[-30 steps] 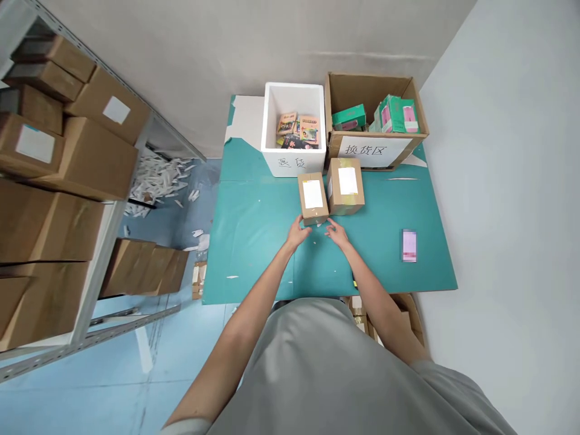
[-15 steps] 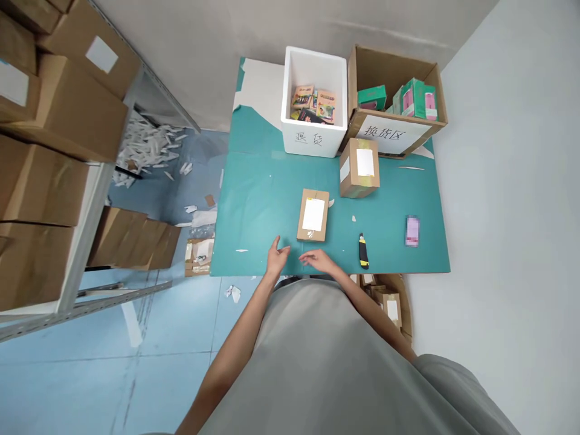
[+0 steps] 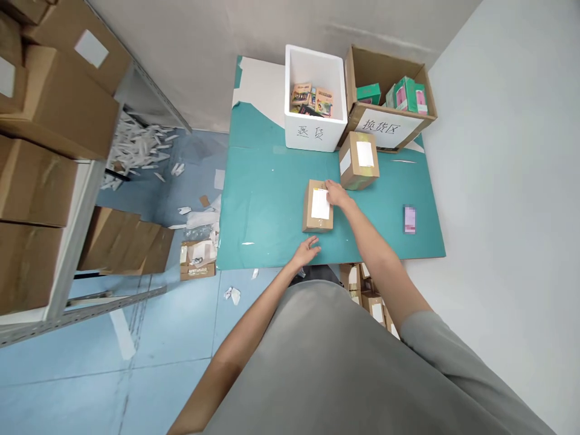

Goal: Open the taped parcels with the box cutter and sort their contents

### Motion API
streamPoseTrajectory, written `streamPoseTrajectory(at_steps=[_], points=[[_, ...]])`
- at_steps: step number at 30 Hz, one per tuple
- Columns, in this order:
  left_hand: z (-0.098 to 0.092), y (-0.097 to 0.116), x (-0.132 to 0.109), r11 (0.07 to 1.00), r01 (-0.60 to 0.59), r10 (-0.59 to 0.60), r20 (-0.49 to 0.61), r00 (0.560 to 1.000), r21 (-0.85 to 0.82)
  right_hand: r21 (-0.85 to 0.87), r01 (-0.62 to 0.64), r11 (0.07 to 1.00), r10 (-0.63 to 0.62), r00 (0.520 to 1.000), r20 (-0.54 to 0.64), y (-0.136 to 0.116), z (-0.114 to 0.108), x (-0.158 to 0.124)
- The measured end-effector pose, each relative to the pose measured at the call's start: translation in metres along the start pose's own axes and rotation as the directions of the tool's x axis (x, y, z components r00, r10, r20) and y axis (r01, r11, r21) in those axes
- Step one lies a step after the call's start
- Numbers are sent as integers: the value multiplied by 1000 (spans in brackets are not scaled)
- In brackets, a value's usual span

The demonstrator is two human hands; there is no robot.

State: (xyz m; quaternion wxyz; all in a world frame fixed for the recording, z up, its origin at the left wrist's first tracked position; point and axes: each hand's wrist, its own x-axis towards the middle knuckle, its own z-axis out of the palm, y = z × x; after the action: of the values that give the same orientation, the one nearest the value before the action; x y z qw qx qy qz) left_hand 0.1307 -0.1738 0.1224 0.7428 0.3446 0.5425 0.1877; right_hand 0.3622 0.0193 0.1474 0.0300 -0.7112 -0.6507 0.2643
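Observation:
A small cardboard box (image 3: 309,211) with a white label lies near the front middle of the green-topped table, its front and left sides showing. My right hand (image 3: 338,194) grips it at the far right corner, fingers over the edge. Just in front of the box is my left hand (image 3: 307,251), empty, with its fingers apart and not touching the cardboard. Behind and to the right stands a second, taped cardboard box (image 3: 359,159) with white labels.
At the back are a white foam bin (image 3: 312,133) holding small colourful packs and an open carton (image 3: 419,128) with green boxes. A phone with a blurred screen (image 3: 409,220) lies at right on the table (image 3: 263,199). Shelves of cartons (image 3: 67,103) stand left.
My right hand has reached forward and taken hold of the small box, which has turned slightly. My left hand moved right towards it. My right forearm now covers the utility knife.

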Motion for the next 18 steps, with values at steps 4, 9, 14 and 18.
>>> streamPoseTrajectory(at_steps=[4, 9, 14, 18], points=[[-15, -12, -6, 1000, -13, 13, -23, 1000, 0, -32, -78, 996, 77, 997, -18, 2, 18, -38], [-69, -30, -17, 1000, -26, 26, -137, 990, 6, 106, -191, 976, 204, 971, -124, 32, 62, -138], [-107, -53, -25, 996, -70, 82, -262, 962, 54, 656, -209, 725, 320, 946, -51, 53, 127, -238], [-113, -66, -18, 987, -74, 113, -293, 949, 141, 738, -198, 645, 325, 945, -30, 42, 171, -271]])
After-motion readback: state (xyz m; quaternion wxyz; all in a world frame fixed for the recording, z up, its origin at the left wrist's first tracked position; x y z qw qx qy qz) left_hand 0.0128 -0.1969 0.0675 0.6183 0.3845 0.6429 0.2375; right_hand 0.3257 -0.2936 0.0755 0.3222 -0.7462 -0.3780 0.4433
